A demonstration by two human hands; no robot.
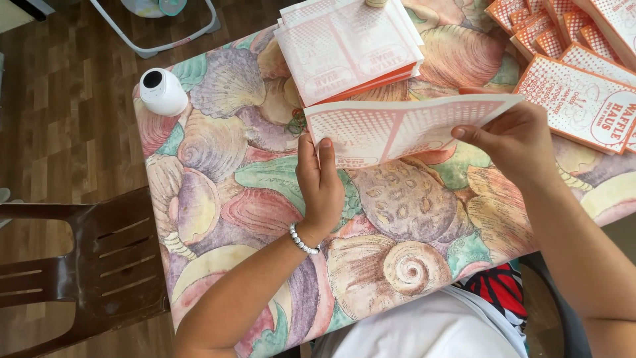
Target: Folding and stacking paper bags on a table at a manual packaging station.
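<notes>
Left hand (319, 182), right hand (513, 142), folded paper sheet (404, 126) apparently pinched between them

A flat paper carton blank (404, 126) — white with an orange grid print — is lifted above the shell-patterned tablecloth. It is half folded, its long edge tilted up toward the right.

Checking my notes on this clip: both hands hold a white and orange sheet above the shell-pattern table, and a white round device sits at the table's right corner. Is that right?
Not quite. The head view shows the white round device at the table's left corner, not the right. The rest holds: the left hand and right hand hold the sheet above the table.
</notes>
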